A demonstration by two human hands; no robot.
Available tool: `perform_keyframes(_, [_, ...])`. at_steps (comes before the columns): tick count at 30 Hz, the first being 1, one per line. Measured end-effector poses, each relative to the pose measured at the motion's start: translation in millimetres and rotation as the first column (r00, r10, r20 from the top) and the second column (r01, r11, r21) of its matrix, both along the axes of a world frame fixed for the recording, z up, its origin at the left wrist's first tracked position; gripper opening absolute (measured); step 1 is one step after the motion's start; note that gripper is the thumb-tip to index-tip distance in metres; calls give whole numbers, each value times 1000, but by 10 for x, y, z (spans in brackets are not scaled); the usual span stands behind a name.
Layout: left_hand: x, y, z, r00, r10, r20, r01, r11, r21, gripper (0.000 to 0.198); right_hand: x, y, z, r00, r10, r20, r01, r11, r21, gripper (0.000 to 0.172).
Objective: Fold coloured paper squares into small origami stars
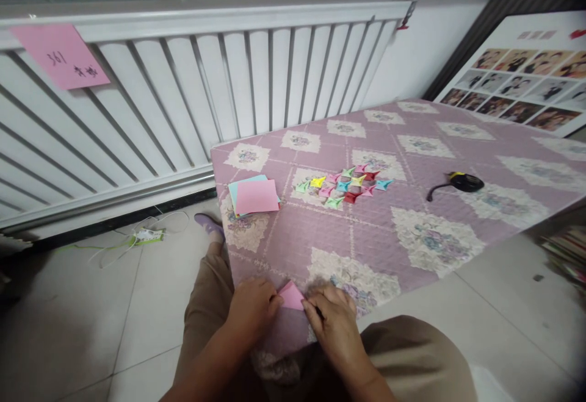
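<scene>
A piece of pink paper [292,296], folded to a point at its top, lies at the near edge of the table between my two hands. My left hand [255,305] grips its left corner, thumb on top. At the right corner, my right hand [333,315] pinches the paper between thumb and fingers. Beyond them rests a stack of coloured paper sheets [257,196], pink on top with light blue showing beneath. Several small folded paper pieces [343,186] in green, yellow, pink, blue and red sit in rows farther back.
A purple flowered cloth [293,237] covers the table. To the right lies a black object with a thin tail [464,182]. A white radiator [256,78] stands behind, with a photo board [517,85] at the back right. A power strip [149,235] with cables is on the floor.
</scene>
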State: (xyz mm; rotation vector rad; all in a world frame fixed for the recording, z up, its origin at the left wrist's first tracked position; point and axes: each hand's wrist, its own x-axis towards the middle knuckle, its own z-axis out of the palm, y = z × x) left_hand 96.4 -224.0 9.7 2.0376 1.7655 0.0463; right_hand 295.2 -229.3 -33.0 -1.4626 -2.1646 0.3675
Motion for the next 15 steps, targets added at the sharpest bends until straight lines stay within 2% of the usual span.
perform_keyframes(10, [14, 88, 37, 1000, -4, -26, 2, 997, -83, 23, -40, 12, -21, 994, -82, 72, 77, 994, 76, 25])
perform_keyframes(15, [18, 117, 42, 999, -6, -37, 3, 996, -88, 23, -56, 22, -15, 993, -105, 63, 101, 993, 63, 26])
